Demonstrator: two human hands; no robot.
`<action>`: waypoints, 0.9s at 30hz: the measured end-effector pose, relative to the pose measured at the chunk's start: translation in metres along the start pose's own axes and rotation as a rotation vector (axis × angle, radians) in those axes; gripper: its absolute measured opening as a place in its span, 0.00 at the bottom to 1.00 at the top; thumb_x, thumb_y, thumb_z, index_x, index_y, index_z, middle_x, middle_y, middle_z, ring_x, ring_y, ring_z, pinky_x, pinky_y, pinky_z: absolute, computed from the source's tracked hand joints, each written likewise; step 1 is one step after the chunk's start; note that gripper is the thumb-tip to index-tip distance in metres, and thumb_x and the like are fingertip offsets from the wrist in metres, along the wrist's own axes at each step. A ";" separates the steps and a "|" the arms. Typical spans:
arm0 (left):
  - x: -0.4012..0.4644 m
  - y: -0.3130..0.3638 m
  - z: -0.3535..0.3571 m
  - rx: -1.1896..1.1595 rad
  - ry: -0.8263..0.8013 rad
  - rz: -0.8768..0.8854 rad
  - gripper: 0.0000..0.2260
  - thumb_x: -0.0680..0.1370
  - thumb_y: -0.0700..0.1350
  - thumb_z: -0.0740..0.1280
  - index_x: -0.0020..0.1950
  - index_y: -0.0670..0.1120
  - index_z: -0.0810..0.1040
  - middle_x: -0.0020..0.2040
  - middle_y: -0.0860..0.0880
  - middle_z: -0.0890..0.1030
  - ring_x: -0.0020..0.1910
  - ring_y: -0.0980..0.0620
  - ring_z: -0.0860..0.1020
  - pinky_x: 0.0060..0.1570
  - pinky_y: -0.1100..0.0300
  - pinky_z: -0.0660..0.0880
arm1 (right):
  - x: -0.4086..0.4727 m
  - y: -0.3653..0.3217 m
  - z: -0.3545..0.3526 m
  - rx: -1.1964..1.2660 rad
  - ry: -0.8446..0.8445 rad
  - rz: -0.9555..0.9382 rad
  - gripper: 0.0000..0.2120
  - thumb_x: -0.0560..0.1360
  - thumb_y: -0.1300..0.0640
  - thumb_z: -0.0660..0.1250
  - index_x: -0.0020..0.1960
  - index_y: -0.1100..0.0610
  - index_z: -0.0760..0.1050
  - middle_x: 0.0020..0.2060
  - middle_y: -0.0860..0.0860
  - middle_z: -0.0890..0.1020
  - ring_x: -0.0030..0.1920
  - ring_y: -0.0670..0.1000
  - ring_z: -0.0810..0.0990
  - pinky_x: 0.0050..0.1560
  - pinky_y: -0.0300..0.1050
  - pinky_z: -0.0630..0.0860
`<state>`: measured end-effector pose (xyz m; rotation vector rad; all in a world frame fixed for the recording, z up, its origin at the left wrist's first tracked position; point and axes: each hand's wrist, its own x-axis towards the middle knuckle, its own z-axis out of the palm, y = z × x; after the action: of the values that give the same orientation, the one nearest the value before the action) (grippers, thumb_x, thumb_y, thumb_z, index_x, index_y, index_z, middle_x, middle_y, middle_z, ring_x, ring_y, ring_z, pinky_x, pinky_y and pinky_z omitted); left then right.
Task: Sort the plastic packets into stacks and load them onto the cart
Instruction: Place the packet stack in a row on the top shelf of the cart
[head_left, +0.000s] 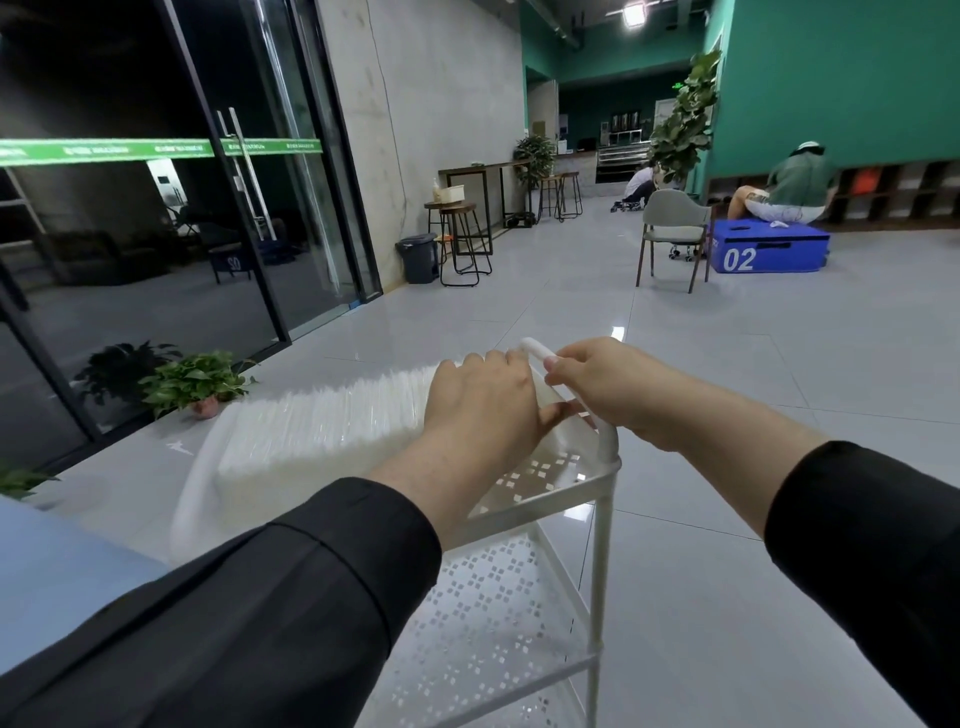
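Right now both hands are at the far end of the white cart's top tray (550, 486), where a long row of plastic packets (322, 426) stands packed on edge. That row runs from about eight o'clock near the person out toward one o'clock — its long axis follows the tray's length. The left hand (483, 400) lies over the far end of the row, fingers fairly straight and draped on the last packets, thumb splayed to the right; it presses rather than clutches. The right hand (618, 389) sits just to the right, fingers curled, pinching what looks like a white packet or a thin bundle (537, 349) that pokes up at twelve o'clock — I can't tell how many. So the row's free end lies directly left of that pinch, and the left hand is nearer. My guess: the held piece goes in against the end, while the left hand steadies the row.
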<state>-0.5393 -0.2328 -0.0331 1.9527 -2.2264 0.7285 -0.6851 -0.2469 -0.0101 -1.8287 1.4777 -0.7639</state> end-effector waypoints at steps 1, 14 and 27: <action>0.000 0.000 0.000 -0.003 0.001 -0.001 0.38 0.76 0.76 0.48 0.65 0.45 0.72 0.57 0.47 0.79 0.57 0.45 0.78 0.48 0.50 0.68 | -0.001 0.000 0.000 0.010 -0.004 0.004 0.22 0.83 0.46 0.59 0.61 0.64 0.77 0.61 0.62 0.80 0.62 0.64 0.78 0.64 0.61 0.74; -0.010 -0.021 -0.009 -0.084 -0.041 0.254 0.32 0.77 0.73 0.56 0.73 0.55 0.69 0.70 0.51 0.71 0.70 0.47 0.70 0.64 0.46 0.68 | 0.000 0.005 0.002 0.115 -0.103 0.011 0.14 0.83 0.48 0.59 0.62 0.51 0.78 0.55 0.47 0.84 0.57 0.52 0.81 0.64 0.54 0.76; 0.004 -0.026 -0.005 0.007 -0.098 0.268 0.26 0.81 0.68 0.56 0.67 0.50 0.73 0.60 0.49 0.76 0.62 0.46 0.74 0.53 0.52 0.68 | -0.002 0.014 0.002 0.321 -0.206 0.061 0.11 0.80 0.63 0.56 0.57 0.60 0.76 0.44 0.52 0.82 0.30 0.41 0.79 0.30 0.35 0.72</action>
<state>-0.5166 -0.2362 -0.0202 1.7469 -2.5810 0.6816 -0.6928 -0.2466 -0.0227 -1.5624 1.1970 -0.7137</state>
